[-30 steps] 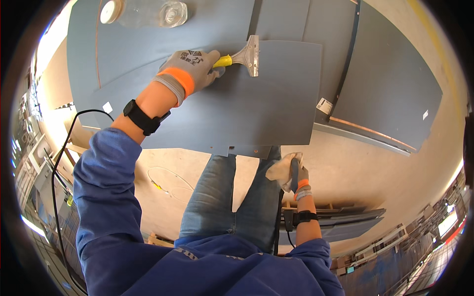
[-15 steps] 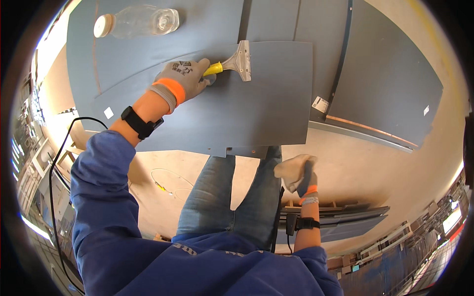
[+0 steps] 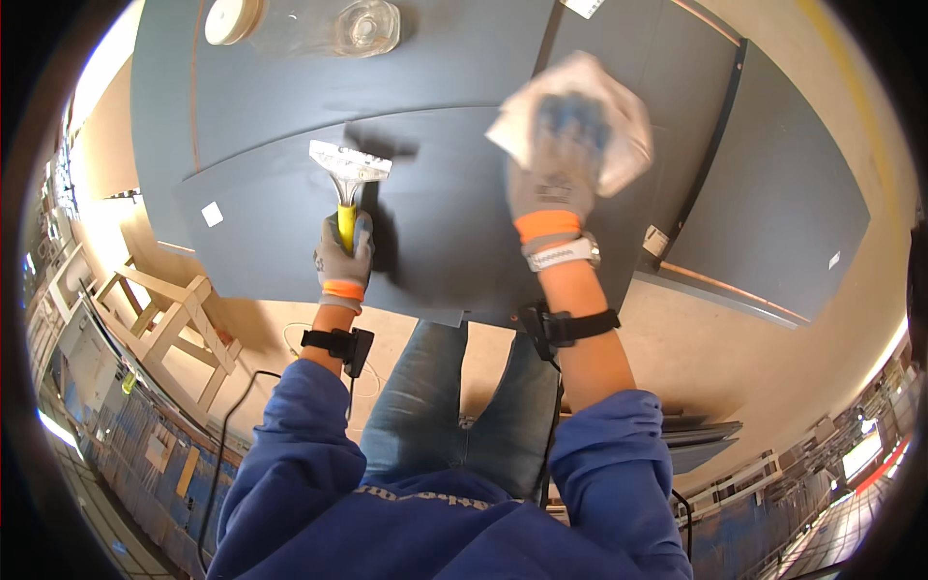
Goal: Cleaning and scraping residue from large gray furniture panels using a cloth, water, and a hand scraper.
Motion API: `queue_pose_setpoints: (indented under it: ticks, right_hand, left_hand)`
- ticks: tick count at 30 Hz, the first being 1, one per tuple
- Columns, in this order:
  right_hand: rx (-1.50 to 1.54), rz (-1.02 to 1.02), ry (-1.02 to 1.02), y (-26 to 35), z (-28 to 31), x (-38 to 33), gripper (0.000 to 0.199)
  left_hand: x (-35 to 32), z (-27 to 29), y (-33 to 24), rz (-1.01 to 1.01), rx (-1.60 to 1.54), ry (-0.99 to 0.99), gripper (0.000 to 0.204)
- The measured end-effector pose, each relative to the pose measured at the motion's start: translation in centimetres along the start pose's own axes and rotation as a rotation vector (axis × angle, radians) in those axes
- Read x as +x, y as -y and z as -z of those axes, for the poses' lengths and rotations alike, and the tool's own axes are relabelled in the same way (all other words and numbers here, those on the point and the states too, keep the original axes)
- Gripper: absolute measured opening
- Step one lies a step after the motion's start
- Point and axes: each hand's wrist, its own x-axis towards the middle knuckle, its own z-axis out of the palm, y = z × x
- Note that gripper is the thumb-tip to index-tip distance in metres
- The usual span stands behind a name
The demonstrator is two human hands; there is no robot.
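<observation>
My left hand [image 3: 344, 257], in a grey glove with an orange cuff, grips the yellow handle of a wide-bladed scraper [image 3: 346, 174]; its blade rests on the dark grey panel [image 3: 435, 232]. My right hand [image 3: 561, 155], gloved the same way, presses a white cloth [image 3: 619, 126] flat on the panel further right; it is blurred. Both hands lie over the same panel, about a forearm's length apart.
A clear plastic bottle [image 3: 333, 27] lies on its side at the panel's far edge beside a round white lid [image 3: 232, 17]. More grey panels [image 3: 773, 203] lie to the right. A wooden trestle [image 3: 174, 319] stands at left; a black cable [image 3: 232, 425] runs along the floor.
My left hand drew the scraper back toward me and turned it upright. My right hand rose from beside my leg and came onto the panel with the white cloth.
</observation>
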Motion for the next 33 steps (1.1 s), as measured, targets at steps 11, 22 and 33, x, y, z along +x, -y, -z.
queue_pose_setpoints:
  ticks: [11,22,33]
  right_hand:
    - [0.194,-0.416,0.461,-0.6,1.9,1.9,0.054]
    - [-0.159,0.166,0.239,0.0,0.0,0.6,0.048]
    - [0.146,0.331,0.118,8.8,-3.0,0.3,0.052]
  left_hand:
    - [-0.5,-0.5,-0.2,-0.126,0.203,-0.068,0.043]
    - [-0.1,0.1,0.9,-0.079,0.163,-0.067,0.043]
    - [0.4,-0.5,0.5,-0.060,0.288,-0.045,0.042]
